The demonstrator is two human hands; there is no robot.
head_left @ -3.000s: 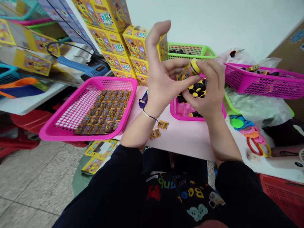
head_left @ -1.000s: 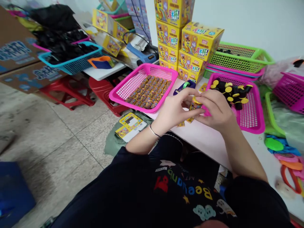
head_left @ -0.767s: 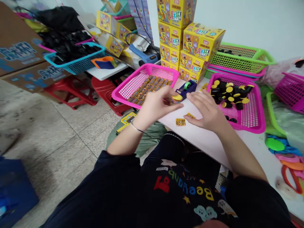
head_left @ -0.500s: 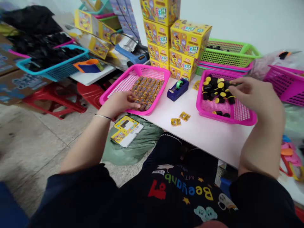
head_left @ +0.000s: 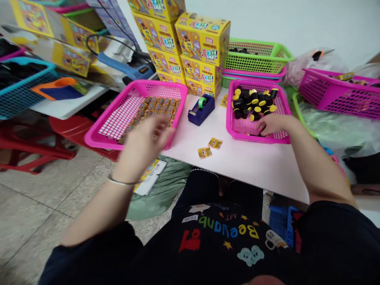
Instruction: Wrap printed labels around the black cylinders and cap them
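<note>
The dark shirt [head_left: 213, 257] bears colourful lettering [head_left: 228, 228] and yellow stars [head_left: 227, 245].

The worktop [head_left: 234, 162] is smooth, with a soft shine. At its left edge, the pink basket [head_left: 115, 118] seems made of glossy, perforated plastic. Toward the far edge, the black containers [head_left: 238, 103] look like smooth plastic, and the yellow boxes [head_left: 204, 45] like printed, shiny card. The shirt [head_left: 210, 249] is matt cloth.
</note>
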